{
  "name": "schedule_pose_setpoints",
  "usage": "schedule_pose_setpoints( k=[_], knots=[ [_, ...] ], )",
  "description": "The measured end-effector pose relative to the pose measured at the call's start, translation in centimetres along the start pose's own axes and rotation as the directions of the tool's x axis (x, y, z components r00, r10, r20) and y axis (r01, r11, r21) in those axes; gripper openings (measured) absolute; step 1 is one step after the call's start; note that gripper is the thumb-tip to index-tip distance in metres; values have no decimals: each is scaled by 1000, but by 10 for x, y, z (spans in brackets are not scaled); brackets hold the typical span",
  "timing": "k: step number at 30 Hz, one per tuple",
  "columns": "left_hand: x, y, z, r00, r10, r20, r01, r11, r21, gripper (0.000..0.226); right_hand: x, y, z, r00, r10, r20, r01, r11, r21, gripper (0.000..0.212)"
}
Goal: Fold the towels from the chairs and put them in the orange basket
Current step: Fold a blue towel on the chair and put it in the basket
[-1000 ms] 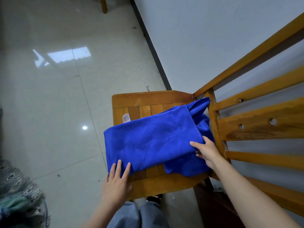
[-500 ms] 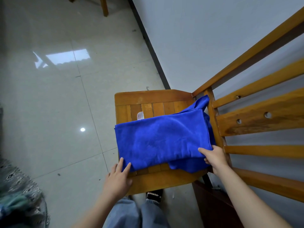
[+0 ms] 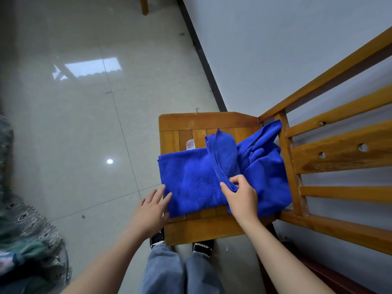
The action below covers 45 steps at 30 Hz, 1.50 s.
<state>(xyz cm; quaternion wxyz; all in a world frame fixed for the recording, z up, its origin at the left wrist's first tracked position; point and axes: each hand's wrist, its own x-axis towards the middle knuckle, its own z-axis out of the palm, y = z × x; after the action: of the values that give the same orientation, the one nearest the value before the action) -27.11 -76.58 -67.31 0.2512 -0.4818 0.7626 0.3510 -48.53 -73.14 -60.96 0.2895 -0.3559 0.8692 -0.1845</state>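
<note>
A bright blue towel [image 3: 191, 179] lies partly folded on the seat of a wooden chair [image 3: 203, 230]. Its right part is bunched against the chair back [image 3: 331, 158]. My right hand [image 3: 241, 198] pinches the towel's stitched right edge and has lifted it toward the middle, so the hem stands up in a ridge. My left hand [image 3: 151, 209] lies flat with straight fingers on the towel's near left corner. A small white label [image 3: 190, 144] shows on the seat behind the towel. The orange basket is not in view.
The chair stands against a pale wall [image 3: 275, 49] on a glossy tiled floor [image 3: 74, 124]. Patterned fabric [image 3: 23, 236] lies at the left edge. My legs and shoes [image 3: 180, 249] are just in front of the seat. Another chair's leg [image 3: 144, 6] shows at the top.
My right hand took the towel's right edge and carried it leftward over the towel, raising the hem. My left hand stayed pressing the near left corner.
</note>
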Motion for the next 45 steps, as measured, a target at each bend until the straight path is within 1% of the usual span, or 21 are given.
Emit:
schedule_pose_setpoints(
  k=[3,6,9,12,19,20,22,23,24,25,26,27,28,29,30,31,32,35,37,42,45],
  knots=[
    [1,0,0,994,23,107,-32,995,90,57,-6,-11,13,1000,-17,21,16,999,47,29],
    [3,-1,-2,992,23,124,-36,994,102,57,-18,-29,25,992,-126,12,124,987,104,37],
    [4,-1,-5,993,37,116,-56,985,163,57,-28,-37,43,966,-208,151,198,977,78,27],
    [6,-6,-7,993,38,112,-57,983,174,58,-29,-34,61,936,-137,326,136,990,26,38],
    [11,-9,-15,998,10,70,-16,996,89,62,-27,-26,76,907,-93,410,96,995,13,38],
    [13,-10,-17,998,-5,59,4,1000,9,63,-27,-24,76,901,-95,424,91,995,30,34],
    [16,-12,-19,997,-41,59,58,939,-339,69,-26,-22,76,873,-74,481,41,996,79,23],
    [16,-11,-22,996,-54,75,87,814,-574,71,-26,-22,75,847,-46,529,-18,993,116,18],
    [14,-10,-24,994,-71,81,108,640,-761,73,-27,-20,75,819,-24,573,-90,981,170,13],
    [14,-9,-25,991,-113,75,123,509,-852,74,-26,-19,73,805,-7,593,-134,972,193,7],
    [14,-8,-24,984,-173,52,126,452,-883,73,-26,-16,71,826,-15,564,-112,975,191,3],
    [14,-7,-22,970,-245,9,132,493,-860,70,-23,-13,67,887,-52,458,-11,991,133,11],
    [14,-6,-21,948,-312,-65,148,613,-776,67,-18,-7,64,947,-137,292,128,991,49,21],
    [13,-5,-17,925,-342,-168,171,765,-621,64,-13,-1,61,959,-258,117,269,959,-90,28],
    [12,-3,-13,906,-304,-293,156,886,-438,61,-7,4,57,924,-382,11,372,892,-259,34],
    [12,0,-10,898,-206,-389,100,956,-276,58,-1,8,53,888,-459,0,422,816,-395,39],
    [12,5,-6,898,-90,-430,31,989,-142,58,4,12,52,863,-503,54,462,741,-487,43],
    [19,19,2,896,154,-417,-103,984,143,62,17,21,55,785,-549,286,589,521,-618,57],
    [31,25,0,909,158,-387,-95,980,177,71,33,23,61,756,-538,373,624,420,-659,64],
    [60,12,2,955,85,-285,-22,976,219,81,63,35,69,779,-442,444,616,410,-673,76],
    [64,6,4,947,98,-307,-14,965,264,84,65,47,77,794,-425,433,602,453,-658,75]
  ],
)
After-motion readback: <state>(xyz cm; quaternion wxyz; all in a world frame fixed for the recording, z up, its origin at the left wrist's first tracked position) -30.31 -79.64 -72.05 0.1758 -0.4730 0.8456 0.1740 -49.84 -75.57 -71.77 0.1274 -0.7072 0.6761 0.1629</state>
